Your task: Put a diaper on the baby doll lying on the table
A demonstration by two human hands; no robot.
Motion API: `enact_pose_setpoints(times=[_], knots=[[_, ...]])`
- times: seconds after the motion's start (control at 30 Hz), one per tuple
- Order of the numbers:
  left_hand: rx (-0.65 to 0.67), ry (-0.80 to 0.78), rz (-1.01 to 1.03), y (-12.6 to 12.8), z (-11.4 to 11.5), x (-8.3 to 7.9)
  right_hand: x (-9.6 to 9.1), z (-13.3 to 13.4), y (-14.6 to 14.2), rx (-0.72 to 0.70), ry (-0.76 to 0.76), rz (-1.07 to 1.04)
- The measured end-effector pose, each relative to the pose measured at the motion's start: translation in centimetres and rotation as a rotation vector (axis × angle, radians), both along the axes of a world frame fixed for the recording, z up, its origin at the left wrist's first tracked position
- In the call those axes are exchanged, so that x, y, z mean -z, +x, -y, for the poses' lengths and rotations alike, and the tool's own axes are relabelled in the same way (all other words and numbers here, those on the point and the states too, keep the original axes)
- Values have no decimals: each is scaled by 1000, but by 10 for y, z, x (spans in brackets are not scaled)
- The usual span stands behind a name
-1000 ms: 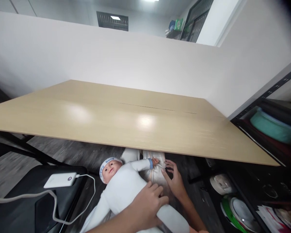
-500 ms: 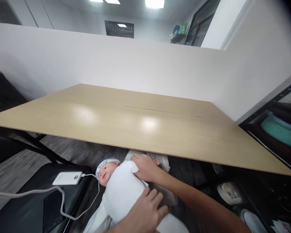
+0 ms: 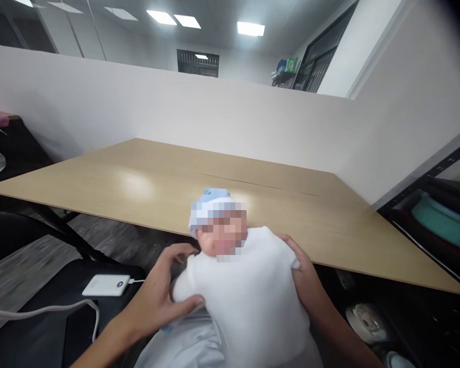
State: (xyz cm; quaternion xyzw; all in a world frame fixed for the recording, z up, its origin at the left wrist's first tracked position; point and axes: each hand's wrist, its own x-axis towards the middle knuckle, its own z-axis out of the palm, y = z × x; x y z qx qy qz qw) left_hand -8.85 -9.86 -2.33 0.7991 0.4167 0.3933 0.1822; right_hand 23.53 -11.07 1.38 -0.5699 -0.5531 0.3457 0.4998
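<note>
A baby doll [image 3: 245,291] in a white suit and a blue-and-white cap is held upright in front of me, its head level with the near edge of the wooden table [image 3: 145,184]. My left hand [image 3: 159,299] grips the doll's side and arm, thumb across the white cloth. On the other side, my right hand [image 3: 302,278] is wrapped around the doll's shoulder. The doll's legs are out of view below the frame.
A white power bank [image 3: 106,285] with a white cable [image 3: 42,310] lies on a black chair seat [image 3: 34,332] at lower left. A black shelf rack [image 3: 433,204] with a teal bowl [image 3: 442,220] and dishes stands at right. A white partition wall [image 3: 176,112] runs behind the table.
The doll lay on its back below the table edge; both hands took it by the sides and lifted it upright, up to table height. The view tilted up.
</note>
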Motion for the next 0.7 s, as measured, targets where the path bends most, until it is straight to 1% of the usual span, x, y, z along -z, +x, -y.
enact_pose_setpoints(times=[0.07, 0.1, 0.13, 0.17, 0.2, 0.27, 0.3, 0.33, 0.37, 0.43, 0.5, 0.57, 0.7], knots=[[131, -272, -108, 10, -27, -13, 2, -12, 5, 47, -20, -34], [161, -356, -135, 16, -41, -18, 3, -19, 8, 65, -28, -28], [175, -404, -150, 22, -54, -23, 4, -27, 12, 82, -25, 14], [178, -428, -160, 27, -68, -26, 5, -34, 18, 99, -7, 107], [178, -439, -170, 31, -82, -28, 5, -41, 26, 106, 23, 250], [190, -427, -201, 37, -108, -28, 6, -53, 43, 90, 72, 606], [199, -407, -223, 40, -119, -27, 6, -57, 53, 70, 72, 762], [211, -383, -247, 42, -129, -25, 8, -60, 61, 50, 57, 879], [226, -357, -270, 44, -138, -23, 10, -62, 69, 33, 33, 952], [249, -317, -315, 47, -148, -19, 16, -65, 82, 17, -15, 1001], [250, -286, -352, 49, -153, -16, 26, -64, 92, 1, -38, 993], [216, -244, -381, 48, -154, -13, 38, -62, 102, -2, -43, 960], [133, -118, -458, 42, -159, -4, 60, -60, 120, 47, -34, 896]])
